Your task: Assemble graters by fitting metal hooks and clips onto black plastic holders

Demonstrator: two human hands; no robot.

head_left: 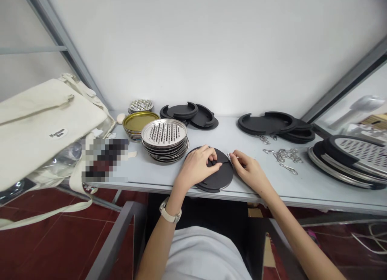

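A round black plate (218,177) lies on the tabletop in front of me. My left hand (201,163) rests on its left part, fingers curled and thumb against the top near a slot in the plate. At the plate's right edge my right hand (246,167) pinches a small wire clip (229,156), mostly covered by my fingers. To the right is a loose pile of similar metal wire clips (284,155). Left of the plate stands a stack of round metal grater discs (165,134).
Black round holders (178,111) lie along the wall, with more black holders (266,123) farther right. Assembled graters (359,155) are stacked at the right end. Gold-coloured lids (140,122) stand at the left, beside a cream bag (45,122). The table edge (287,201) runs close to me.
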